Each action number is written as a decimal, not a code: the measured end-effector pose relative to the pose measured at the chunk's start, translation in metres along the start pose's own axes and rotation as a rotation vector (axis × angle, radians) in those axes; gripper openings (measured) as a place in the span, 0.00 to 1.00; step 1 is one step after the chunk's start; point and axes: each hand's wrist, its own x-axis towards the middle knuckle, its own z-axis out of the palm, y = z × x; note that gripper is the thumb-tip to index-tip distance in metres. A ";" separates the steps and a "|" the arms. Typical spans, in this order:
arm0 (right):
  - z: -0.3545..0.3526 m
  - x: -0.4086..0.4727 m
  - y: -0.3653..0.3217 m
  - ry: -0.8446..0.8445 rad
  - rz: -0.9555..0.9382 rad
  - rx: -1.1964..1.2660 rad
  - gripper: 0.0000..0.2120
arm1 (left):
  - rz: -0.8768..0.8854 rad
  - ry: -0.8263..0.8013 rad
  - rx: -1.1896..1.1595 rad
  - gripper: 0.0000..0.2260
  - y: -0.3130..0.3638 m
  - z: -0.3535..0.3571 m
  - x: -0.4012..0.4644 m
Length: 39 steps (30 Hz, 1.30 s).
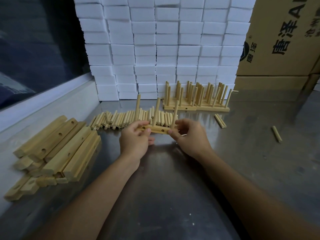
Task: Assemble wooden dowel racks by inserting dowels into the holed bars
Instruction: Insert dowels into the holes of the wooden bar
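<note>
Hands hold one holed bar (156, 129) just above the steel table (173, 170): left hand (136, 138) grips its left end, right hand (187, 136) pinches the third upright dowel (175, 116) at the right end, before the loose dowels (131, 118).

This looks like a small factory or packing workshop. A bare metal worktop (173, 170) carries batches of parts: holed bars (57, 149), loose dowels (128, 118) and finished racks (197, 97). Behind them rise stacked white boxes (161, 49), possibly foam blocks, beside printed cardboard cartons (280, 40).
</note>
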 end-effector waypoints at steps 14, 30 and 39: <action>0.012 -0.018 -0.034 0.009 -0.350 -0.495 0.13 | 0.035 -0.033 -0.012 0.13 0.005 0.002 -0.007; 0.014 0.059 -0.017 0.071 -0.170 -0.337 0.07 | 0.481 -0.089 0.746 0.10 0.001 -0.021 0.011; 0.076 0.182 -0.024 -0.080 -0.219 -0.341 0.06 | 0.358 -0.044 1.105 0.03 -0.003 -0.032 0.027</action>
